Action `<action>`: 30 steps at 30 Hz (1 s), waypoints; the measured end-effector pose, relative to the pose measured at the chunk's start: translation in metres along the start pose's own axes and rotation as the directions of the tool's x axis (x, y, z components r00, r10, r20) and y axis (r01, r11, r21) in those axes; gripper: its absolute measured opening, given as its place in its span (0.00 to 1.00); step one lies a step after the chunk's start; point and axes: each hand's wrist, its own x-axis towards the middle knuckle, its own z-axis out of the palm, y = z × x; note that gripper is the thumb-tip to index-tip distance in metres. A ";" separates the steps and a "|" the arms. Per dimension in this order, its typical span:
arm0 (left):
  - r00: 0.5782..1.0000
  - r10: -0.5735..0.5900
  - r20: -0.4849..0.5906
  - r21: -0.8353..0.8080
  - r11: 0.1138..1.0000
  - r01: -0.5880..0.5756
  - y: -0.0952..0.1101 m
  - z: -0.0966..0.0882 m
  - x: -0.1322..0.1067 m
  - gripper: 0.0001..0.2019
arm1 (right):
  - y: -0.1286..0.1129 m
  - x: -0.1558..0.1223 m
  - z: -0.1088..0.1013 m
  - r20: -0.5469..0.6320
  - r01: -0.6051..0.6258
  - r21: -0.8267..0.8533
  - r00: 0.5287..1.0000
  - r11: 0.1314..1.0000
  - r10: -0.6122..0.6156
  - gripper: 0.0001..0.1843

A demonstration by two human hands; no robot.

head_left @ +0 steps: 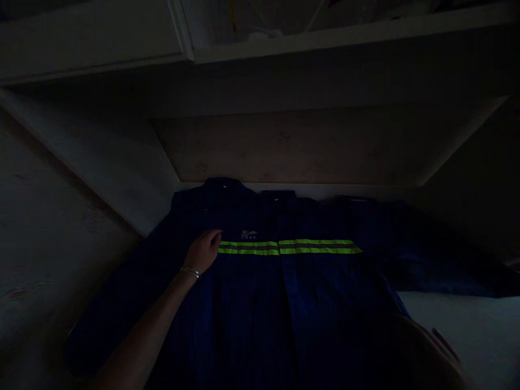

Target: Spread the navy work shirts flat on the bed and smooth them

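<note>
A dark blue work jacket lies spread flat, front up, with two yellow-green reflective stripes across its chest and a small pale logo above the left stripe. My left hand, a thin bracelet at its wrist, rests on the left chest just beside the end of the stripes, its fingers curled down onto the cloth. My right hand shows dimly at the lower right over the jacket's hem; its fingers are too dark to make out.
The scene is very dark. The jacket lies on a pale surface inside a recess with wooden walls at the back and both sides. A white shelf edge runs overhead.
</note>
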 end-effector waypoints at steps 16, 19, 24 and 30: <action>0.959 -0.194 0.209 0.308 0.943 0.123 -0.040 0.065 -0.002 0.34 | -0.025 0.267 0.055 0.361 0.117 -0.335 0.933 0.935 0.013 0.26; 0.956 -0.206 0.210 0.290 0.947 0.140 -0.038 0.064 -0.001 0.34 | 0.009 0.267 0.037 0.246 -0.184 -0.455 0.914 0.871 0.321 0.27; 0.959 -0.211 0.192 0.209 0.963 0.170 -0.038 0.068 -0.001 0.34 | 0.020 0.258 0.020 -0.126 -0.435 -0.401 0.898 0.807 0.421 0.33; 0.922 -0.374 0.102 -0.405 0.831 0.382 -0.047 0.046 0.009 0.24 | -0.031 0.209 0.060 0.216 0.060 -0.294 0.976 0.954 0.006 0.29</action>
